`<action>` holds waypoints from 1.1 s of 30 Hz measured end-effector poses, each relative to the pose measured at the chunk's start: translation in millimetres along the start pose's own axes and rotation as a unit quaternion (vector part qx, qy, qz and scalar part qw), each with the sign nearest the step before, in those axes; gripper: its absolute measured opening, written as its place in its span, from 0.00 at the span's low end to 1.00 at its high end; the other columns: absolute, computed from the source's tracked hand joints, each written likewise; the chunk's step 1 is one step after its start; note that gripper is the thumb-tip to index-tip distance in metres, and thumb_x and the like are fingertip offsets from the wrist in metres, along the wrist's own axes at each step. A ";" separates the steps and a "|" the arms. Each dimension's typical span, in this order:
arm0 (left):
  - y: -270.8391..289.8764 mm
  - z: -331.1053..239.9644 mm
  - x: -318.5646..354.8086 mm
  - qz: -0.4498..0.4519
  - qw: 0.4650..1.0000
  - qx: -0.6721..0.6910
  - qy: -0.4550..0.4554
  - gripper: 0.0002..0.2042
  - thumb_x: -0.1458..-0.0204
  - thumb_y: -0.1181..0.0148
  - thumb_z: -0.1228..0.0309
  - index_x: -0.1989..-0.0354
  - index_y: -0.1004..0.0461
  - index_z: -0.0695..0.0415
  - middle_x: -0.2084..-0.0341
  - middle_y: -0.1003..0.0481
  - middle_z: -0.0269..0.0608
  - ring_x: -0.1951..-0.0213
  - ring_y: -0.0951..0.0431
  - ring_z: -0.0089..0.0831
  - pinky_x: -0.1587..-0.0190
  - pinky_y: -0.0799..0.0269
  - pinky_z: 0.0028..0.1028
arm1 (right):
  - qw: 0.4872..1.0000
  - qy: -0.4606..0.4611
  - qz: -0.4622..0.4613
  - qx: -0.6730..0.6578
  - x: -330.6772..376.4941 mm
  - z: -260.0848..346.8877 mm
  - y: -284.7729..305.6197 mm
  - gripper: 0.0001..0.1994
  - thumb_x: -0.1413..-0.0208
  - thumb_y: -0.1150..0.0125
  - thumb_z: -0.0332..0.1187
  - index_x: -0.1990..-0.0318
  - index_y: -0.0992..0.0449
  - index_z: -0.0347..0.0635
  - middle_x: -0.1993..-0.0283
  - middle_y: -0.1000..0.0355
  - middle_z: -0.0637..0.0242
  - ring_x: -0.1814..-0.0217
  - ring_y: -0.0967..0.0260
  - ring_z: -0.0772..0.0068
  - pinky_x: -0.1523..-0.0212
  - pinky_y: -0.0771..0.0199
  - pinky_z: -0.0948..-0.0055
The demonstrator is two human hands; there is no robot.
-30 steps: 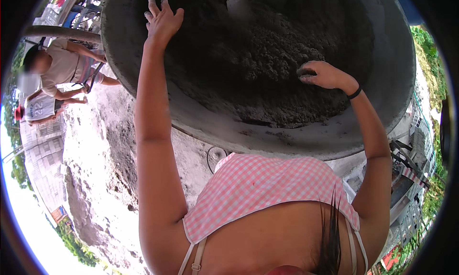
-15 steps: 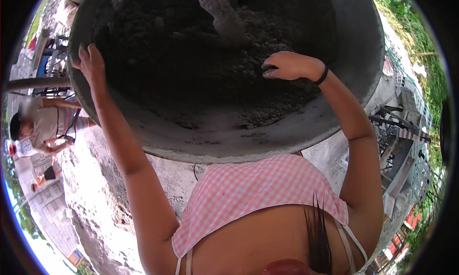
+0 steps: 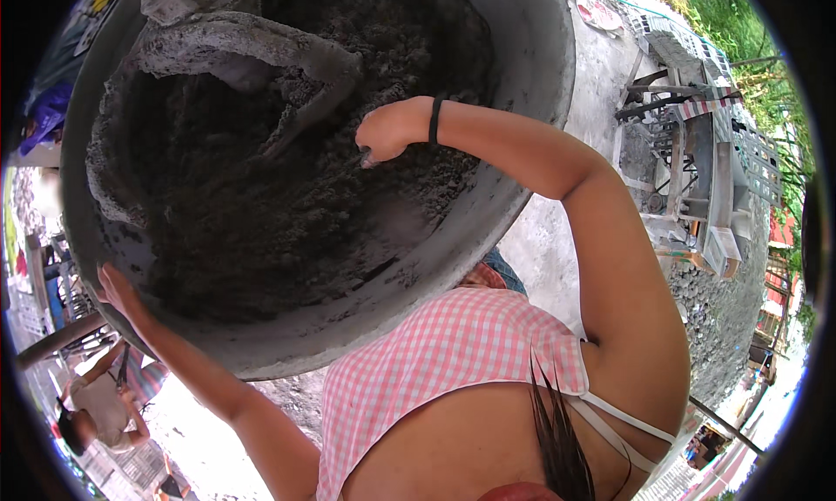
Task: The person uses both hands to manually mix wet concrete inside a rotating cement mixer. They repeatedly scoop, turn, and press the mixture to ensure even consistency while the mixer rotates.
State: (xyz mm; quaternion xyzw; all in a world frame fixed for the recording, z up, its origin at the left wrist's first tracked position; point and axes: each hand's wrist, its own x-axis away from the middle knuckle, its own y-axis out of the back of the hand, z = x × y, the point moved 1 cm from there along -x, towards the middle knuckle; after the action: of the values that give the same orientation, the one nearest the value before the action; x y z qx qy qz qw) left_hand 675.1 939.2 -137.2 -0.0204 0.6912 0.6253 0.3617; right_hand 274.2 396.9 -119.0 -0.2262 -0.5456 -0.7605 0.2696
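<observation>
A large round grey mixing drum [image 3: 287, 348] fills the upper left, tilted toward me. Dark, damp, crumbly mix [image 3: 235, 248] lies inside, and a crusted mixing arm [image 3: 252, 44] curves over it. On the drum's left rim sits my left hand [image 3: 126, 299], its fingers wrapped over the edge and partly hidden. My right hand [image 3: 396, 133], with a black band at the wrist, hovers over the mix. Its fingers are curled together, with grey at the tips; what they hold, if anything, is too small to make out.
Another person [image 3: 104, 405] stands at the lower left, beyond a pole [image 3: 61, 340]. Grey blocks and a frame of metal and wood [image 3: 688, 152] stand at the right, beside gravel [image 3: 723, 327]. Purple cloth [image 3: 45, 118] hangs beyond the drum's left side.
The view has turned and shifted right, so the drum now appears further left and more of the mixing arm shows. My right hand's fingers have curled closer together; the left stays at the rim.
</observation>
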 end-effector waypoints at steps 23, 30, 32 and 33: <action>93.6 -167.6 12.4 0.597 0.739 0.230 0.210 0.25 0.41 0.51 0.58 0.36 0.37 0.54 0.48 0.29 0.37 0.47 0.31 0.32 0.45 0.37 0.29 | 0.850 -0.263 -0.078 -0.450 -65.4 -102.8 -84.7 0.42 0.41 0.66 0.66 0.28 0.65 0.49 0.24 0.75 0.59 0.23 0.76 0.50 0.27 0.67 0.39; 59.4 -110.5 33.9 0.546 0.774 0.292 0.136 0.26 0.42 0.49 0.59 0.36 0.37 0.56 0.50 0.28 0.39 0.49 0.30 0.29 0.46 0.37 0.27 | 0.862 -0.232 -0.244 -0.378 -43.9 -174.6 -63.9 0.35 0.38 0.64 0.61 0.30 0.48 0.50 0.25 0.59 0.61 0.23 0.67 0.52 0.27 0.63 0.44; 42.4 -143.2 30.6 0.582 0.768 0.243 0.110 0.26 0.41 0.51 0.60 0.36 0.38 0.58 0.48 0.28 0.40 0.47 0.30 0.31 0.45 0.37 0.28 | 0.868 -0.234 -0.262 -0.350 -33.7 -198.6 -56.7 0.32 0.35 0.66 0.57 0.30 0.50 0.49 0.26 0.58 0.60 0.23 0.66 0.55 0.25 0.64 0.49; 34.0 -167.9 20.9 0.599 0.766 0.216 0.088 0.26 0.41 0.53 0.60 0.36 0.38 0.59 0.47 0.28 0.41 0.47 0.30 0.32 0.45 0.37 0.29 | 0.869 -0.185 -0.309 -0.341 -36.5 -251.1 -80.2 0.30 0.35 0.63 0.54 0.31 0.46 0.48 0.27 0.53 0.58 0.26 0.59 0.56 0.27 0.56 0.52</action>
State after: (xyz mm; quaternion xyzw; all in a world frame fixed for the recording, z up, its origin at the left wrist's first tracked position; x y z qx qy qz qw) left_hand 563.7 807.8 -126.6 0.4218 0.7086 0.5442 -0.1543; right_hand 236.5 184.6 -275.0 -0.2601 -0.3343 -0.8881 -0.1785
